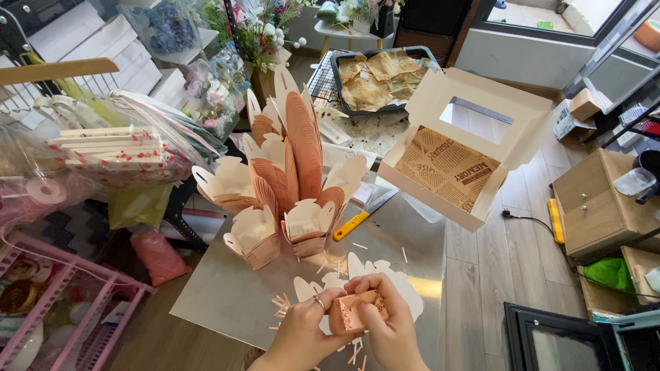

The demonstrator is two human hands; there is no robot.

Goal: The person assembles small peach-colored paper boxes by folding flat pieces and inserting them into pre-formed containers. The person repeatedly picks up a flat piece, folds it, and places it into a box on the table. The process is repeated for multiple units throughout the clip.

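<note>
My left hand (302, 328) and my right hand (389, 323) meet at the near edge of a metal table (227, 288), both closed on a small pink patterned paper box (352, 312) that is partly folded. Under my hands lie flat white cut-out box blanks (385, 275). Beyond them stand several folded pink petal-topped paper boxes (256, 237) and a tall stack of unfolded blanks (302, 144). A yellow-handled knife (359, 218) lies to the right of the boxes.
An open white window box lined with brown printed paper (454, 165) sits at the table's right. A dark baking tray with crumpled paper (381, 79) lies behind. Pink racks (62, 302), bagged supplies and flowers crowd the left; wooden drawers (595, 206) stand right.
</note>
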